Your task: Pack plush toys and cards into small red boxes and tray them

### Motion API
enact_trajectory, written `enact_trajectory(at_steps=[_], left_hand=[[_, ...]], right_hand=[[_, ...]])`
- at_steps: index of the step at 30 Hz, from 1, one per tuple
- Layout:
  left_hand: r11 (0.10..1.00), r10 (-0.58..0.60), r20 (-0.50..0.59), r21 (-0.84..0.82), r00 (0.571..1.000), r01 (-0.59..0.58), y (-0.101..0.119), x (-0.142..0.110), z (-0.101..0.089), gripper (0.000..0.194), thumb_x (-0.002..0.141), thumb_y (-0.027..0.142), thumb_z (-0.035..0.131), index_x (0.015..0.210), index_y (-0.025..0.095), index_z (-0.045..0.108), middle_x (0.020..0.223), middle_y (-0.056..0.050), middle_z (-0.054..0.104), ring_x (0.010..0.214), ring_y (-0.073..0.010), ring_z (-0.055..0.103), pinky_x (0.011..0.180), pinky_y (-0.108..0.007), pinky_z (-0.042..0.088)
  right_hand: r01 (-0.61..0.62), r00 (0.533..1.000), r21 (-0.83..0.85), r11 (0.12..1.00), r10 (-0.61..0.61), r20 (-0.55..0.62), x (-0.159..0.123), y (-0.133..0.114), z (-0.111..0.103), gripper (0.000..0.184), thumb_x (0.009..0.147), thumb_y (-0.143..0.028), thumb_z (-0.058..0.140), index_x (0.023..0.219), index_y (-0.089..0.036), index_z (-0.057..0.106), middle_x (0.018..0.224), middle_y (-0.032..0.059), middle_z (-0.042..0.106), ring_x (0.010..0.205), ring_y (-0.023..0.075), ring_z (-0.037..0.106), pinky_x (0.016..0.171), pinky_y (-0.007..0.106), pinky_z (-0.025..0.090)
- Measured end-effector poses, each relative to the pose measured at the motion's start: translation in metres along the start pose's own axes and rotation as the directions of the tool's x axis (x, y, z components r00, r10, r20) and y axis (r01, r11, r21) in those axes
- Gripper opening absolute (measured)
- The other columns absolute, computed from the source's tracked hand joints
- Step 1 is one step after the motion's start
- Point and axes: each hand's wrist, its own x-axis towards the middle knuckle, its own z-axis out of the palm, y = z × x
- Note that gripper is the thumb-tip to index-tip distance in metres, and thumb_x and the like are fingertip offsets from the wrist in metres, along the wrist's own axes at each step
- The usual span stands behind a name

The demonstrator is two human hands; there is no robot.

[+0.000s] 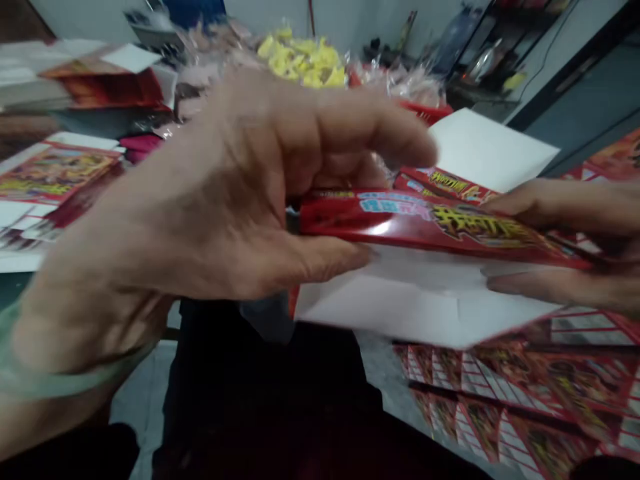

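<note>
Close to the camera I hold a red printed cardboard box point(390, 223) level between both hands. Yellow and light-blue lettering runs along its narrow side, and a plain white flap point(400, 293) hangs toward me below. My left hand point(240, 193) grips the box's left end, thumb beneath the red side and fingers curled above it. At the other end my right hand point(575, 233) pinches the box, its fingers on top and thumb against the white flap; part of this hand is cut off by the frame. Motion blurs both hands somewhat.
Behind the box stands another red box point(445, 183) with a raised white flap. Yellow packets point(303, 60) and clear-wrapped pinkish items point(215, 50) are heaped at the back. Red printed cartons point(55, 170) are stacked at left. Rows of similar cartons point(550, 380) lie at lower right.
</note>
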Motion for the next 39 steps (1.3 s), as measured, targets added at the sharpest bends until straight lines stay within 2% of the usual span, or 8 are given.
enact_trajectory(at_steps=[2,5,8,12,21,28,34,39], left_hand=[[0.935,0.17,-0.084,0.327,0.982,-0.134,0.004,-0.003,-0.009,0.052,0.078,0.034,0.055,0.128,0.033,0.042,0.113,0.007,0.063,0.098,-0.0195,0.062,0.081,-0.033,0.045],[0.549,0.494,0.084,0.742,0.865,-0.385,-0.032,-0.005,-0.002,0.044,0.084,0.013,0.044,0.126,0.028,0.044,0.107,0.0,0.066,0.089,-0.0181,0.063,0.081,-0.035,0.043],[0.414,0.385,0.21,0.831,0.899,-0.371,-0.094,-0.009,0.016,0.045,0.086,0.007,0.04,0.129,0.02,0.039,0.112,-0.008,0.064,0.092,-0.02,0.062,0.083,-0.038,0.041],[0.494,0.023,0.245,0.84,0.969,-0.224,-0.142,-0.024,0.035,0.059,0.077,0.016,0.058,0.13,0.01,0.034,0.105,-0.013,0.065,0.098,-0.0249,0.06,0.094,-0.044,0.035],[0.704,0.083,0.065,0.702,0.994,-0.105,-0.128,0.006,0.028,0.062,0.078,0.049,0.057,0.123,0.01,0.04,0.132,-0.023,0.044,0.125,-0.0338,0.04,0.097,-0.046,0.038],[0.535,-0.222,0.163,0.845,0.961,-0.019,-0.144,0.046,0.015,0.02,0.076,0.002,0.044,0.083,0.008,0.062,0.085,-0.017,0.066,0.081,-0.0247,0.065,0.076,-0.038,0.045],[0.498,-0.21,0.189,0.865,0.959,-0.061,-0.159,0.047,0.023,0.025,0.077,0.001,0.041,0.08,0.009,0.065,0.088,-0.02,0.068,0.085,-0.0271,0.065,0.081,-0.042,0.041],[0.512,-0.236,0.219,0.856,0.947,-0.07,-0.156,0.058,0.019,0.018,0.076,0.006,0.049,0.077,0.011,0.066,0.078,-0.016,0.069,0.078,-0.0258,0.067,0.073,-0.035,0.046]], right_hand=[[0.147,0.982,-0.148,0.978,-0.162,-0.094,0.0,-0.01,0.005,0.044,0.083,-0.061,0.042,0.103,-0.026,0.06,0.067,-0.0008,0.059,0.051,0.0089,0.048,0.047,0.026,0.034],[0.108,0.903,-0.401,0.91,-0.258,-0.343,0.01,-0.022,0.061,0.028,0.09,-0.035,0.038,0.099,-0.019,0.059,0.075,0.0058,0.062,0.062,0.0152,0.053,0.053,0.03,0.037],[0.114,0.858,-0.426,0.897,-0.305,-0.413,0.022,-0.032,0.138,0.02,0.087,-0.017,0.043,0.099,-0.016,0.059,0.088,0.0086,0.065,0.073,0.0185,0.057,0.062,0.031,0.041],[0.167,0.973,-0.206,0.964,-0.194,-0.122,0.024,-0.046,0.195,0.058,0.081,-0.021,0.059,0.134,-0.015,0.038,0.122,0.0161,0.054,0.105,0.0269,0.054,0.079,0.036,0.046],[0.111,0.976,-0.072,0.991,-0.095,0.197,0.04,-0.049,0.196,0.051,0.073,-0.019,0.067,0.12,-0.014,0.048,0.126,0.0178,0.052,0.111,0.0316,0.051,0.085,0.044,0.047],[0.149,0.952,0.003,0.989,-0.144,0.269,0.047,-0.042,0.188,0.06,0.07,-0.03,0.072,0.123,-0.017,0.047,0.119,0.0151,0.055,0.106,0.0308,0.053,0.083,0.044,0.048],[0.056,0.991,0.162,0.985,-0.074,0.113,0.088,-0.038,0.183,0.066,0.08,-0.049,0.057,0.133,-0.015,0.038,0.133,0.0164,0.044,0.119,0.028,0.045,0.094,0.041,0.04],[0.046,0.975,0.087,0.995,-0.064,0.212,0.113,-0.051,0.202,0.03,0.087,-0.032,0.049,0.11,-0.014,0.057,0.107,0.0131,0.061,0.102,0.0265,0.054,0.087,0.04,0.038]])
